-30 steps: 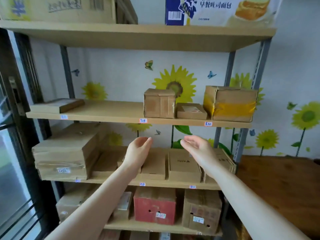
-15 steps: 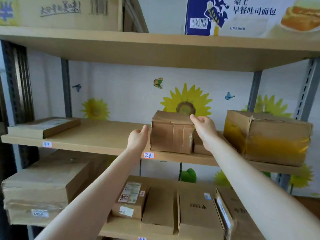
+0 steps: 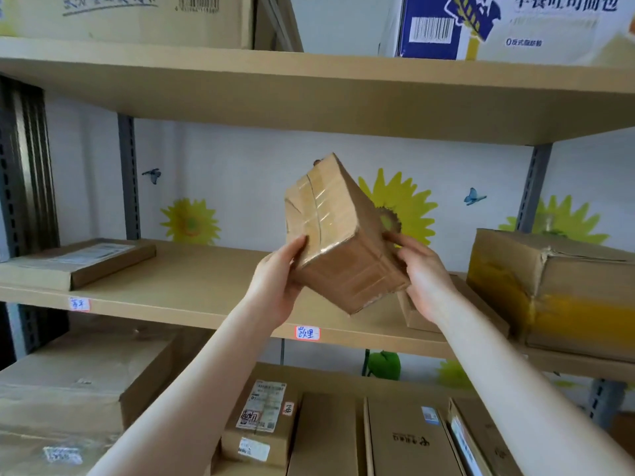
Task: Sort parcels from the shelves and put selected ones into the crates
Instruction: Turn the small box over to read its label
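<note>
Around the middle of the frame runs a wooden shelf [image 3: 192, 293]. At its left end lies a flat parcel [image 3: 79, 262], and at the right edge of the frame stands a dented box with yellow tape [image 3: 556, 290]. A low flat box [image 3: 422, 321] rests on the shelf, partly hidden behind the right wrist. On the shelf's front edge, below the hands, is a small handwritten label [image 3: 307, 333]. The board above carries 2 cartons, a brown carton [image 3: 137, 18] at upper left and a blue printed carton [image 3: 498, 25] at upper right. Nothing stands between the hands and the camera.

The small taped box [image 3: 340, 235] is held in the air above the shelf, at centre frame. It is tilted, with 1 corner up and 1 down. Its taped face is turned to the upper left, and its longer edges slope down to the right.

The left hand [image 3: 278, 286] grips the box's lower left corner with its thumb on the taped face. The right hand [image 3: 422, 280] clasps the lower right side, its fingers curled onto the box.
</note>
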